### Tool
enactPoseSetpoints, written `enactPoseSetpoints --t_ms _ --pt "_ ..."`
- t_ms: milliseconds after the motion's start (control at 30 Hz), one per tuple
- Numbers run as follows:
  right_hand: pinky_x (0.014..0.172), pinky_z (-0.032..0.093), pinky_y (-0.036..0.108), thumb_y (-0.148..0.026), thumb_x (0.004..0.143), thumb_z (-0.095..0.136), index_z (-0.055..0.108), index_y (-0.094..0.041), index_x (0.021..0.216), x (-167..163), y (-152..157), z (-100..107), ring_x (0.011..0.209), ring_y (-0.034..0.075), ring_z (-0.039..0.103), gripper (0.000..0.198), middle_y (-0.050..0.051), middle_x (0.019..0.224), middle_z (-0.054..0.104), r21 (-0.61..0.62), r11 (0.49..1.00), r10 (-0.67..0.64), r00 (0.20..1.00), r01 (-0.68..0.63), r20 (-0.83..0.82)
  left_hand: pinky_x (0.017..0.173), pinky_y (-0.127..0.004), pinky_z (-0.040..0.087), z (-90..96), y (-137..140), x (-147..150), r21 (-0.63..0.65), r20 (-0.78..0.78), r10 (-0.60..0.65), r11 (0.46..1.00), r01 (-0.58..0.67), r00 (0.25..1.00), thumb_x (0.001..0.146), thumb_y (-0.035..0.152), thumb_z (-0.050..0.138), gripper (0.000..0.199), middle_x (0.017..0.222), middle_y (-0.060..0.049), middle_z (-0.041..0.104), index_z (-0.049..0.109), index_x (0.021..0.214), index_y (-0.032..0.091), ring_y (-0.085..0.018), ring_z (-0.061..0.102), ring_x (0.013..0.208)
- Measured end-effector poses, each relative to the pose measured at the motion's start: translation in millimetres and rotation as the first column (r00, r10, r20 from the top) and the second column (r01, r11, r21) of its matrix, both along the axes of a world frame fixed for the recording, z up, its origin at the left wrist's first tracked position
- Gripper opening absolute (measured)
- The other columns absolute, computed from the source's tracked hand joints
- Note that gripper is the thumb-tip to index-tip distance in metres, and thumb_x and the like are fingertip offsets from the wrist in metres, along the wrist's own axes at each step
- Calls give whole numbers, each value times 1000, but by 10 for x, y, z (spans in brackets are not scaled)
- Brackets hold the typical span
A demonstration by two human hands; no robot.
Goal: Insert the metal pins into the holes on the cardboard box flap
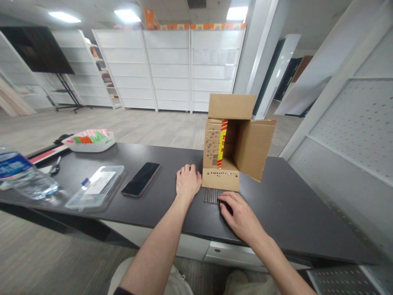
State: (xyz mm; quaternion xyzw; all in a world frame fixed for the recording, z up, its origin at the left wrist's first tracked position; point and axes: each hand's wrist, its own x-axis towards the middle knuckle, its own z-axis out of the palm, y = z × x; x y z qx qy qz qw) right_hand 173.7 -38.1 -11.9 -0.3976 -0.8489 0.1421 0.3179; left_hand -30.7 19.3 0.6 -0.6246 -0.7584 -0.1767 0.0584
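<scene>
My left hand lies palm down on the dark table, its fingers slightly bent and nothing seen in them. It rests right beside an open cardboard box that stands on its side with its flaps spread. Several thin metal nails lie side by side in a row in front of the box's lower flap. At the right end of this row, the thumb and index finger of my right hand come together around a nail. Small round dots and holes mark the lower flap and the box's left flap.
Left of my hands lie a black phone and a clear plastic case. A water bottle lies farther left, near a white basket with colourful packets. A perforated panel rises along the right side.
</scene>
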Motion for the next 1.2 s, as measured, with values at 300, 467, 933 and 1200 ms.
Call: enactPoseSetpoints --t_ms 300,467,933,1200 --pt "74 47 32 -28 91 47 61 -19 107 44 293 154 77 20 65 23 5 92 71 -168 956 -260 961 243 -93 98 -40 39 -3 5 -12 -1 15 -11 1000 11 1000 94 31 46 24 116 -10 62 60 110 20 -25 55 112" --pt "67 41 29 -22 87 50 57 -19 102 -5 584 369 73 21 65 17 3 77 70 -193 893 -397 914 406 82 97 -40 40 -7 9 -16 0 11 -12 1000 12 1000 94 31 46 24 115 -10 62 60 110 20 -25 56 111" --pt "70 48 35 -27 90 46 60 -17 105 -245 700 677 91 33 70 23 17 97 71 -40 833 -453 723 552 522 98 -40 40 -4 13 -7 -5 0 3 1000 -3 1000 94 31 45 25 117 -10 63 60 111 20 -25 56 111" --pt "72 50 35 -27 88 48 64 -16 101 -259 765 703 93 32 70 24 17 99 71 -74 820 -457 726 568 513 98 -40 40 -10 11 -10 2 7 -7 1000 7 1000 94 31 45 25 117 -10 62 60 111 20 -26 56 112"
